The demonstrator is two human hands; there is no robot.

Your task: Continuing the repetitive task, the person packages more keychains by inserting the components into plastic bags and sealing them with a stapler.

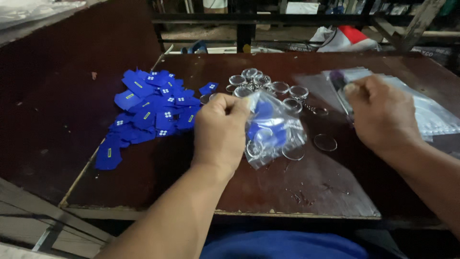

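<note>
Over the dark table, the left hand pinches a clear bag; the right hand grips plastic sleeves.

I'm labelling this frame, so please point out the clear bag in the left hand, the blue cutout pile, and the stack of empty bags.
Clear plastic bag (275,132), head view, its middle.
Blue cutout pile (151,110), head view, centre.
Empty bag stack (431,115), head view, right part.

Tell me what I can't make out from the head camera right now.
- Left hand grip: fingertips hidden behind the small clear bag it pinches; the bag's blue contents are blurred by plastic glare.
- Right hand grip: seen from the back, over the stack of clear bags; whether it holds one cannot be told.
- Blue printed pieces: markings too small.
- Clear round keyring blanks: count unclear, overlapping.
- Right forearm: cut off by the frame edge.
</note>
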